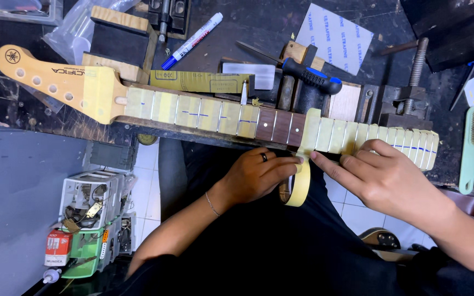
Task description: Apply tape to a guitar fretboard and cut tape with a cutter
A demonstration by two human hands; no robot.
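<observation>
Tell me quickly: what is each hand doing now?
Left hand: closed on the roll of masking tape.
Right hand: open, fingers pressing a tape strip onto the guitar neck.

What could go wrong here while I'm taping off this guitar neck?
The strip pulled from the tape roll in your left hand could land crooked and cover a fret, since your right hand presses only its near end on the guitar neck. Three dark fretboard slots remain bare, so they could be left unprotected. The blue-handled tool lies close behind and might get knocked.
</observation>
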